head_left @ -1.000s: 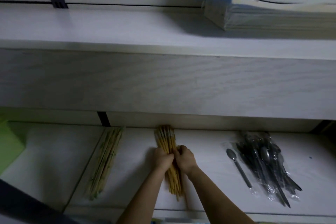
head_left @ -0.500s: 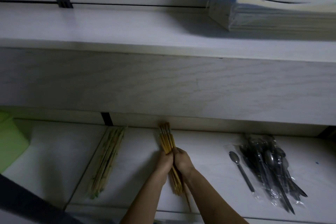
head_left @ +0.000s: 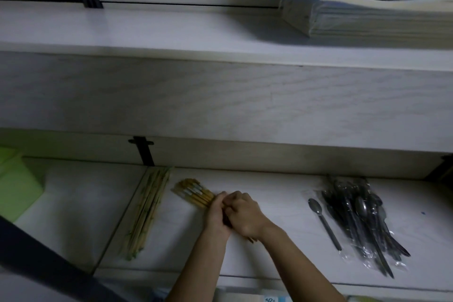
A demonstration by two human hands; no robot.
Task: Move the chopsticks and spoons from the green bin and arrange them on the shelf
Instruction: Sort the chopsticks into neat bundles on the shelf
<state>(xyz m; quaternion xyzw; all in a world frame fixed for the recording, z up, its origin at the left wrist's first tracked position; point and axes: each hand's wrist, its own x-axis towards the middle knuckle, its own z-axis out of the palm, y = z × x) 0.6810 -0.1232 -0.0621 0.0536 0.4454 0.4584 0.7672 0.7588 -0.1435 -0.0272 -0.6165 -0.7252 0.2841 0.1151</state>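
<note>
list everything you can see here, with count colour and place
yellow chopsticks: one bundle, lower shelf, angled, in both hands
pale green chopsticks: one bundle, lower shelf, left of the yellow ones
loose spoon: one, dark grey, lower shelf right
bagged spoons: one clear pack, dark, right of the loose spoon
green bin: one, far left
stacked boards: pale, upper shelf right
lower shelf: one, whitish
left hand: on the yellow bundle
right hand: on the yellow bundle

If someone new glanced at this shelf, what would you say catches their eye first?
First, the two hands, left and right, clasped together around a yellow chopstick bundle at the middle of the lower shelf. Next, a bag of spoons lies to the right with a single spoon beside it. A paler chopstick bundle lies to the left.
</note>
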